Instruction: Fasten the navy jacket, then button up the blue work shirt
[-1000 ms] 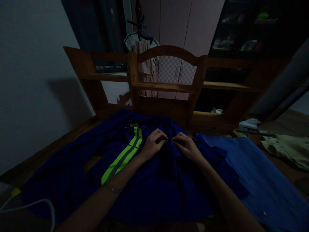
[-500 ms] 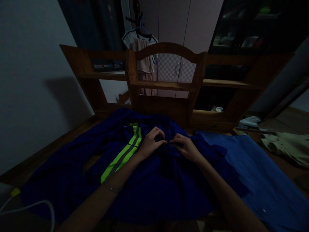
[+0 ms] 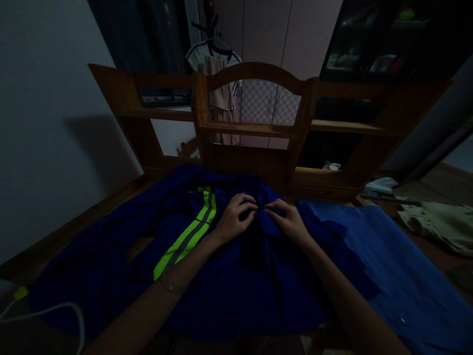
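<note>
Both fingers-curled, left hand (image 3: 233, 219), right hand (image 3: 288, 220), pinching dark blue garment (image 3: 236, 276)

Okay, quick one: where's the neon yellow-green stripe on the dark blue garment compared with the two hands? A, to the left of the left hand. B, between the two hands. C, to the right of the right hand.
A: the neon stripe runs down the dark blue garment left of the left hand, away from the right hand.
</note>
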Available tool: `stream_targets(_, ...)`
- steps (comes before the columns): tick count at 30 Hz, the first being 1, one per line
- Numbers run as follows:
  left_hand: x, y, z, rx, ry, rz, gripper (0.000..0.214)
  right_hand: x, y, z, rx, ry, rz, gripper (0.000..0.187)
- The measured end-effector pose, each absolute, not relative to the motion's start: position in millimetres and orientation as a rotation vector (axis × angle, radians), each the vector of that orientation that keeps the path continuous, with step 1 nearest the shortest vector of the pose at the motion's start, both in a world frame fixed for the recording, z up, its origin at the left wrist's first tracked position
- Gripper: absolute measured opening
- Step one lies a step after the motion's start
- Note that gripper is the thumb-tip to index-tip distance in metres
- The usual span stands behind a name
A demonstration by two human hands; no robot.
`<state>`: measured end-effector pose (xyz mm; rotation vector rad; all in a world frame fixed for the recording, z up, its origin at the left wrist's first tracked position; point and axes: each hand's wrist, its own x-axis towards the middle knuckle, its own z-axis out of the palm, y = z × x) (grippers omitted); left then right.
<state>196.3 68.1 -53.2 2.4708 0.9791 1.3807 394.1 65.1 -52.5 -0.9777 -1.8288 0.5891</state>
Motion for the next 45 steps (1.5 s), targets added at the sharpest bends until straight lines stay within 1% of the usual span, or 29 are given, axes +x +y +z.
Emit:
stream_targets(13, 196.6, 69.6, -54.9, 2.461, 1.027, 1.413, 0.012, 390.3, 62.2, -54.6, -0.983, -1.788, 0.553, 0.014)
stream_targets(20, 196.0, 67.7, -49.4, 2.529, 1.149, 1.578, 0.012, 390.4, 61.4, -53.1, -1.06, -1.669, 0.565, 0.021)
stream_targets(28, 197.6, 59.5, -45.0, 2.508, 1.136, 1.661, 0.011, 393.9, 70.1, -63.4, -1.125, -1.524, 0.636, 0.028)
stream_targets(31, 198.7, 57.6, -46.0, 2.417, 1.041, 1.609, 0.012, 395.1, 71.6, -64.9, -1.14, -1.485, 0.655, 0.029)
stream_targets(37, 196.8, 51.8, -47.3, 2.153, 0.929, 1.361, 0.016, 396.1, 69.4, -61.6, -1.16, -1.458, 0.686, 0.03)
stream_targets(40, 195.9, 51.5, -49.6, 2.117, 0.907, 1.276, 0.014, 395.9, 68.1, -60.3, -1.177, -1.46, 0.665, 0.031)
stream_targets(45, 198.8, 52.2, -51.5, 2.195, 0.935, 1.265, 0.015, 395.0, 67.4, -60.9, -1.164, -1.467, 0.641, 0.032)
